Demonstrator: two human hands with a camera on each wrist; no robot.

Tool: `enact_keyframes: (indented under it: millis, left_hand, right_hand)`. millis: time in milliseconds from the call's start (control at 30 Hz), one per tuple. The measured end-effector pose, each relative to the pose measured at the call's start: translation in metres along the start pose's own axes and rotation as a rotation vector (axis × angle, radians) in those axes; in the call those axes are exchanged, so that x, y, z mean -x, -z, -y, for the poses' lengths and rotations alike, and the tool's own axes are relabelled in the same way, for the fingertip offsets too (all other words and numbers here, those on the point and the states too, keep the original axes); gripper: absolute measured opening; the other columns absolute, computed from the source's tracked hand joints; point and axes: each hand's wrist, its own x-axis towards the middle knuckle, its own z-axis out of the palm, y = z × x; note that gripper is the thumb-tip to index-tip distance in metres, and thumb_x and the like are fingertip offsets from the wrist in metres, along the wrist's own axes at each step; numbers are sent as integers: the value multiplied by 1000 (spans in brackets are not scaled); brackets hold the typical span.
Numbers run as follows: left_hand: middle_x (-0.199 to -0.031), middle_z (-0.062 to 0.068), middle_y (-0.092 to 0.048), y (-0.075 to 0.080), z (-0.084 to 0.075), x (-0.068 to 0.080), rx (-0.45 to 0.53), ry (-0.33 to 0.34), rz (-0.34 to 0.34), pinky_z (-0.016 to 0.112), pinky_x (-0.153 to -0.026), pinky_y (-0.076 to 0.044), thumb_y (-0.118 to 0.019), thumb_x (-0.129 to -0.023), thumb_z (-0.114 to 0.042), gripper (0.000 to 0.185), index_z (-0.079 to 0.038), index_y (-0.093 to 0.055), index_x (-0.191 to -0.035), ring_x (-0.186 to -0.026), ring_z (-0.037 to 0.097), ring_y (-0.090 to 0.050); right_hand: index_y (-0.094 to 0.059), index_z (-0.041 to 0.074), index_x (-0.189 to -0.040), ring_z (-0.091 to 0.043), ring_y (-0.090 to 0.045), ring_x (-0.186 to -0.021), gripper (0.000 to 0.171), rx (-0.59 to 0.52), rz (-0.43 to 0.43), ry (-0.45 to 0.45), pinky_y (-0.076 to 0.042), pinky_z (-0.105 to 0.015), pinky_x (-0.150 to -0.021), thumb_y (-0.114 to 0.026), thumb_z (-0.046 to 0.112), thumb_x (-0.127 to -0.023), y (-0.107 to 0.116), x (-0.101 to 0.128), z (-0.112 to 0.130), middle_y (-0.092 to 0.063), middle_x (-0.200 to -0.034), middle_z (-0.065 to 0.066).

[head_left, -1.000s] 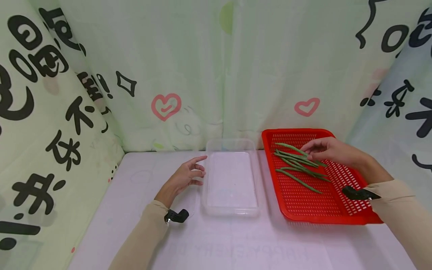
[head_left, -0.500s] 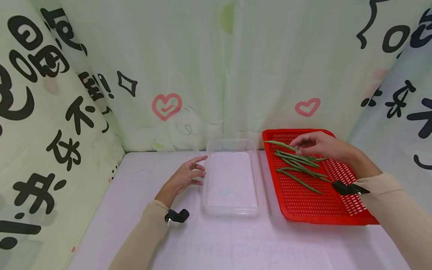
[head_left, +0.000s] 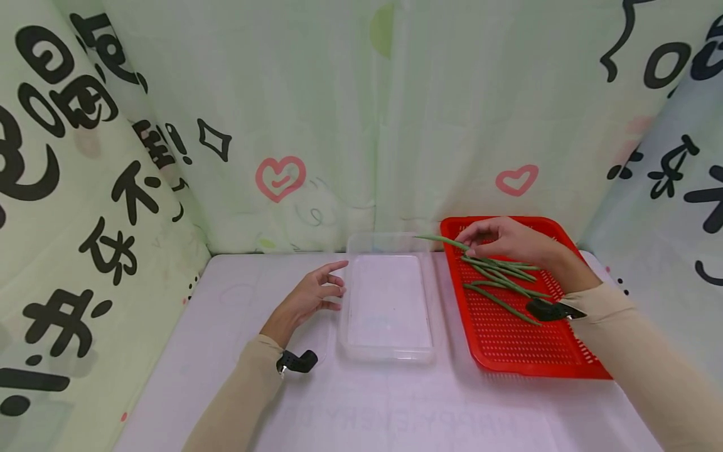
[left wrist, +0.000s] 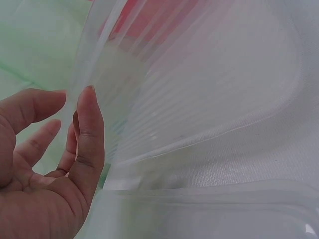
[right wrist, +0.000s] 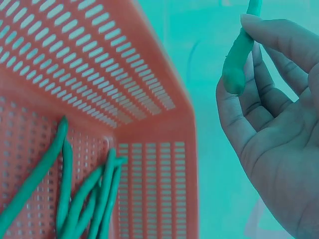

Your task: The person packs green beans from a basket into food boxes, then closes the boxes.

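Note:
A single green bean [head_left: 433, 238] is pinched between the thumb and fingers of my right hand [head_left: 508, 242], above the far left rim of the red basket. The right wrist view shows the bean's near end [right wrist: 238, 64] poking out between thumb and fingers. Several more green beans [head_left: 503, 276] lie in a loose bunch in the red basket [head_left: 508, 359]. A clear plastic box [head_left: 386, 301] stands left of the basket with nothing in it. My left hand [head_left: 310, 292] is at the box's left side, fingers loosely bent and holding nothing, fingertips right at its wall.
All of this stands on a table with a pale cloth [head_left: 373, 408]. A light printed curtain [head_left: 339, 113] closes off the back and sides. At the bottom of the left wrist view lies another clear plastic edge [left wrist: 214, 199].
My right hand has moved left with the bean, from over the bunch to the basket's left rim; the bean's tip now reaches the box's far right corner. The left hand stays put.

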Motion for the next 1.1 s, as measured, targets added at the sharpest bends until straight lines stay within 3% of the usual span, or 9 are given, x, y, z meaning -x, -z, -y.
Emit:
enact_keyframes:
  millis: [367, 567, 800, 1100]
  left_hand:
    - [-111, 9, -54, -1, 0, 0, -2, 8, -11, 34, -75, -62, -66, -95, -1, 65, -23, -47, -153, -112, 40, -59]
    - [-111, 9, -54, -1, 0, 0, 1, -2, -6, 34, -74, -62, -65, -96, -1, 66, -21, -44, -155, -111, 39, -59]
    - [-111, 9, -54, -2, -2, 1, 5, 5, -1, 33, -74, -61, -65, -95, 0, 67, -20, -43, -155, -112, 39, -59]
    - [-110, 9, -53, -1, -1, 1, 6, 1, 3, 32, -73, -61, -66, -95, -1, 67, -19, -43, -155, -106, 33, -61]
  right_hand:
    - [-68, 2, -124, -27, -63, -96, 30, -102, 17, -1, -58, -29, -81, -70, 11, -96, -18, -27, 6, -66, -111, -20]
    - [-69, 3, -121, -20, -62, -91, 26, -105, 10, 16, -57, -29, -79, -69, 6, -95, -28, -40, 8, -65, -110, -22]
    - [-70, 8, -123, -21, -61, -100, 29, -79, 4, -20, -56, -28, -79, -71, 13, -95, -37, -53, 11, -68, -117, -10]
    - [-70, 14, -125, -30, -60, -111, 28, -91, 38, -63, -55, -32, -87, -68, 17, -97, -42, -74, 15, -65, -126, -10]
